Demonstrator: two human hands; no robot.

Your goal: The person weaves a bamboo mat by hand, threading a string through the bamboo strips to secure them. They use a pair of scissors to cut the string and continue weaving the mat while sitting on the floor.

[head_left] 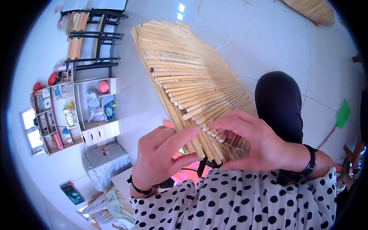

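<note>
My left hand (163,147) grips the edge stalks of the reed panel (195,73); my right hand (257,140) grasps its near end, fingers over the stalks. The panel extends forward from between both hands. White thread (166,67) crosses stalks beyond my left hand.

Premises appear domestic: I note a pale tiled floor (281,42), a shelving cabinet (101,133) holding bagged goods (93,99) and a pink ball (102,86), plus rumpled fabrics (115,207).
</note>
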